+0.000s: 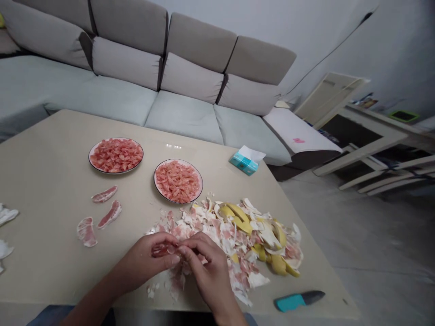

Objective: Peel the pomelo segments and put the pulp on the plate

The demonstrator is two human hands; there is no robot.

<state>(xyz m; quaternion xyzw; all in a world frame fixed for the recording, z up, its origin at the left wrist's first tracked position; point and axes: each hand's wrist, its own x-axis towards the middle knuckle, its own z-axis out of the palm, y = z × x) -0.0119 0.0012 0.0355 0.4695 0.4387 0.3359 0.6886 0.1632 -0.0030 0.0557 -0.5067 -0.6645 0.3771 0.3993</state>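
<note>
My left hand (144, 259) is curled round a pink pomelo segment (161, 249), largely hidden by the fingers. The fingertips of my right hand (210, 268) pinch at the segment's near end, touching my left fingertips. Below and beyond both hands spreads a heap of white and pink membrane scraps (224, 230), with yellow pomelo peel (238, 218) on its right side. Three pomelo segments (109, 214) with whitish skin lie to the left. Farther back, peeled pink pulp fills a round dark-rimmed plate (155, 184) and a second plate (90, 164).
A knife (295, 300) with a teal handle and dark blade lies near the table's (44, 190) front right. At the back right is a blue tissue pack (244, 163). Crumpled white tissues (6, 214) lie at the left edge. A grey sofa (185, 115) stands behind the table.
</note>
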